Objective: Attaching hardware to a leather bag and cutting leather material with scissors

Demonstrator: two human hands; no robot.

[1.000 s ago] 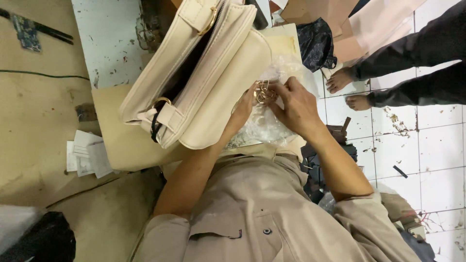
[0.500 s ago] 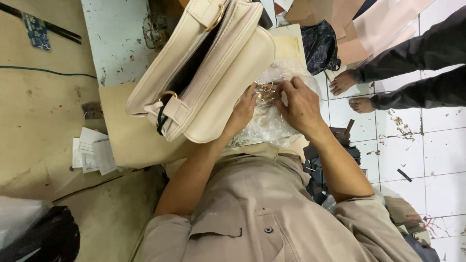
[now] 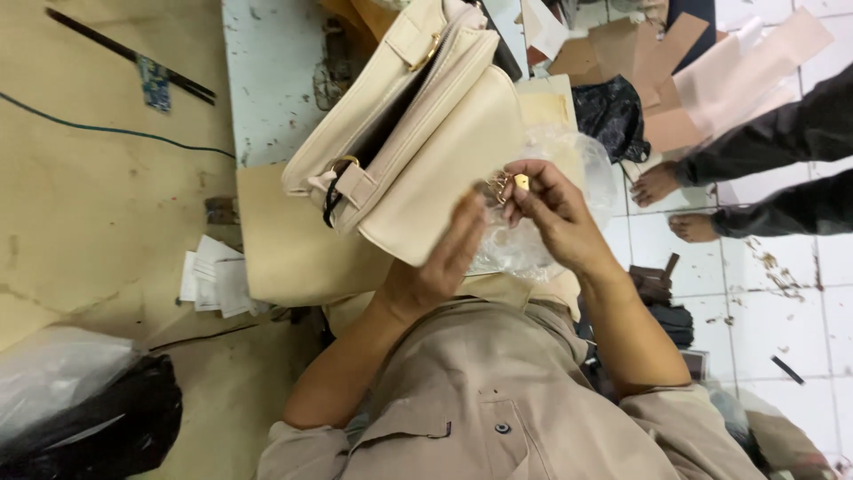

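Scuffed pale-blue worktable (image 3: 267,80), brown board (image 3: 80,204), white tiled floor (image 3: 800,293).

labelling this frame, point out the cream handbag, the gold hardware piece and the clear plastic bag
cream handbag (image 3: 444,169): head view, on its broad front panel.
gold hardware piece (image 3: 521,181): head view, on the small gold part at the right hand's fingertips.
clear plastic bag (image 3: 591,164): head view, on its crinkled upper edge.

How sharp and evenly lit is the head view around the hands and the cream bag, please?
Head view: the left hand is motion-smeared, the right hand and cream handbag fairly sharp; soft even light, mild glare on the clear plastic bag, small gold fittings hard to resolve.
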